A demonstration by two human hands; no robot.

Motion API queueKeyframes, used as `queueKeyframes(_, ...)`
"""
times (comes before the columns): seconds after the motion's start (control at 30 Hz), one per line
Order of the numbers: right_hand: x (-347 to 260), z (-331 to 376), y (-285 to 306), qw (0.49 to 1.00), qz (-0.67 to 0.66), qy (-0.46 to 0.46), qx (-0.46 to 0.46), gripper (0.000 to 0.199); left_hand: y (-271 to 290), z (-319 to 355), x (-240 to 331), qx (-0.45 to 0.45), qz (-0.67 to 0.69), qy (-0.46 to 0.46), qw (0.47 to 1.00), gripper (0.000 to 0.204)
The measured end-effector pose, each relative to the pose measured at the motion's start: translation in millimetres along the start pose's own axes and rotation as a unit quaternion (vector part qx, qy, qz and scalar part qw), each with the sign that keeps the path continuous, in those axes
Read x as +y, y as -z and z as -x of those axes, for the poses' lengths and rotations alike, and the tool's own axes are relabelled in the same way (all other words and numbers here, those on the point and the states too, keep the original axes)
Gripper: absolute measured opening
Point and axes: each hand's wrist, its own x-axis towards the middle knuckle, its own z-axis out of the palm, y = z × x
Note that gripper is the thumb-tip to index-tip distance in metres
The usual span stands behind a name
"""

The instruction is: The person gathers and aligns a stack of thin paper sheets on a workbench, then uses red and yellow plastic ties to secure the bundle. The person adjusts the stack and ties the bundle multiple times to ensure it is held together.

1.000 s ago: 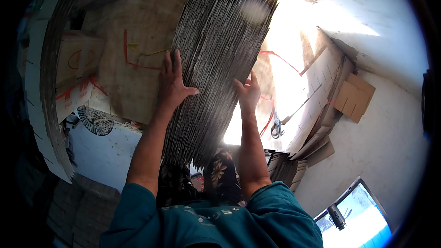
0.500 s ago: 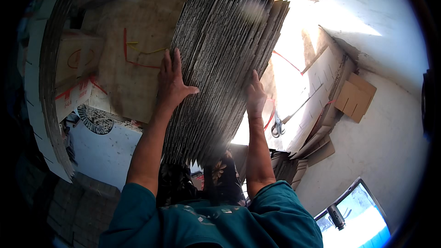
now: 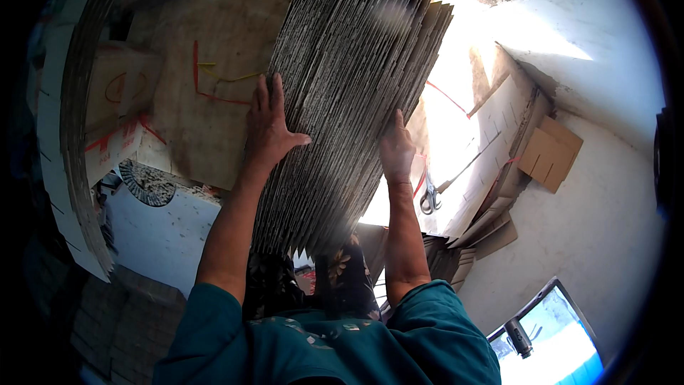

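Note:
A thick stack of cardboard sheets [image 3: 335, 93] lies in front of me with its ragged grey edges facing up. Its near end reaches over my lap. My left hand [image 3: 269, 125] presses against the stack's left side, fingers stretched forward and thumb spread over the edges. On the opposite side, my right hand [image 3: 396, 150] bears on the stack, index finger pointing forward along it; its other fingers are partly hidden. Between them the two hands grip the stack.
Scissors [image 3: 429, 199] lie on the sunlit surface to the right, near slotted cardboard [image 3: 491, 139]. Another cardboard stack [image 3: 75, 121] stands at far left. Red strapping [image 3: 195, 64] lies on the brown board [image 3: 221, 28]. A screen [image 3: 563, 335] is at lower right.
Very little differs. My right hand has shifted slightly against the stack's side, and the left hand keeps its place on the stack.

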Motion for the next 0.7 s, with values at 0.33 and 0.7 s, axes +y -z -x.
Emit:
queueKeyframes(0.33,-41.6,-10.9,7.4,0.996,0.066,-0.057,-0.022,0.070,1.5,-0.3,1.1,-0.005,0.001,0.007,1.000,0.128)
queueKeyframes(0.7,-29.2,-19.4,-4.0,0.996,0.041,-0.036,-0.074,0.073,-0.1,0.9,1.5,0.009,-0.007,-0.003,1.000,0.126)
